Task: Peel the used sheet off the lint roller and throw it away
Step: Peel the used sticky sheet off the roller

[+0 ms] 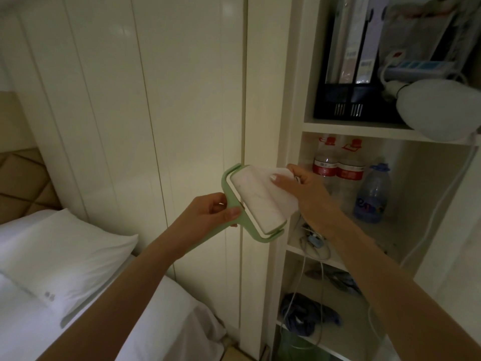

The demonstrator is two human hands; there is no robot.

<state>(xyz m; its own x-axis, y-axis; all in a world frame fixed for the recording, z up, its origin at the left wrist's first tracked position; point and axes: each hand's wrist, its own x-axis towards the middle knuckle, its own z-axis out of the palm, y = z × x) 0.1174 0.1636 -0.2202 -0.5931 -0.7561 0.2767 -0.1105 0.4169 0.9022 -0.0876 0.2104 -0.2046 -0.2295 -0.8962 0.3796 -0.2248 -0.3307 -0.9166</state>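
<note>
we see the lint roller (253, 201) held up in the air in front of the white wardrobe door (182, 100), its green frame tilted so the roll slants from upper left to lower right; the used sheet (282, 194) is partly peeled, lifted away from the roll on the side nearer the shelves and still joined to it along the lower end; the right hand (302, 186) pinches the free upper edge of that sheet between thumb and fingers, closed on it; the left hand (213, 209) is wrapped around the roller's green handle, thumb pressed on top, fingers curled under; just beyond the roller on its right stands an open shelf unit (364, 131); level with the roller it holds two red-labelled bottles (338, 168) and a blue bottle (372, 194); above the roller's height sit black file holders (348, 100) and a white lamp (440, 110); below it lie cables (317, 246) and dark cloth (299, 316); to the roller's lower left is a bed with a white pillow (65, 248).
</note>
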